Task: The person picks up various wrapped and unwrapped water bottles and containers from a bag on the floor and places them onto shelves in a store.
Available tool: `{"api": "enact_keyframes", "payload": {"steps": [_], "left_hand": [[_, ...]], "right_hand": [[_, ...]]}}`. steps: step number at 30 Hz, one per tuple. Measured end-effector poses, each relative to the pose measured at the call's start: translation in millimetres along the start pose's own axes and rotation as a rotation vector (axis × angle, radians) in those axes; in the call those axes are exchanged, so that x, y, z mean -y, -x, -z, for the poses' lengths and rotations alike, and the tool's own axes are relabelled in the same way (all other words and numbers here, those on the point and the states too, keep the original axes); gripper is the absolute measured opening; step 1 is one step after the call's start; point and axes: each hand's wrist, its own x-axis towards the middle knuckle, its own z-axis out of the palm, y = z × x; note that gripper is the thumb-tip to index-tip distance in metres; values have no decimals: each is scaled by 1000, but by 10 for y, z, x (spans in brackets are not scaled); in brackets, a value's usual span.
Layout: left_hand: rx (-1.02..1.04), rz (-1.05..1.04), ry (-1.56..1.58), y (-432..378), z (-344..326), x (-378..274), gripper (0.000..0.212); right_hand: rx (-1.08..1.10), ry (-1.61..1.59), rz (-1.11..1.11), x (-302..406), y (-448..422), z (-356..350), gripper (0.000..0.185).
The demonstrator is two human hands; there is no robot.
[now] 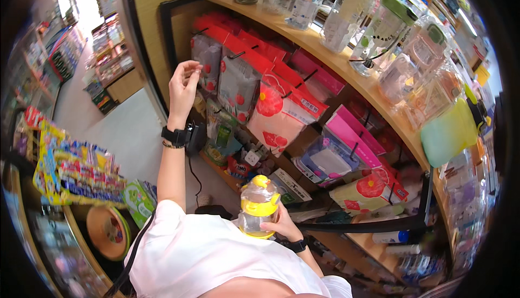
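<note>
My left hand [185,89] is raised beside towel packs with red card tops [209,58], its fingers loosely bent and nothing in them. Whether its fingertips touch the nearest pack cannot be told. Close to my chest, my right hand [283,224] grips a clear plastic bottle [259,210] around its lower side. The bottle stands roughly upright and has a yellow lid band, a yellow base and a small yellow duck figure [261,181] on top. Part of its side is hidden by my thumb and fingers.
Several clear drinking bottles [380,34] line a curved wooden shelf [280,20] above. Below hang more packs on black hooks, including a pink one [280,111], inside a black frame [361,228]. Snack packets [85,172] and stacked basins [107,233] are at left. A cord [199,176] hangs near my left arm.
</note>
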Motion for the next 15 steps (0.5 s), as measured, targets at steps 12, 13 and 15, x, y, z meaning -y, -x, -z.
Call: {"api": "enact_keyframes", "payload": {"steps": [12,13,15], "left_hand": [[972,170,852,190,-224,-184,98],[1042,253,984,258,-185,-99,109],[1121,339,958,407,-35,126,123]], "right_hand": [[-502,167,527,931,-1103,-1014,101],[-524,255,583,1016,-1209,-1057,103],[-505,329,601,1269,-1405,-1234,106]]}}
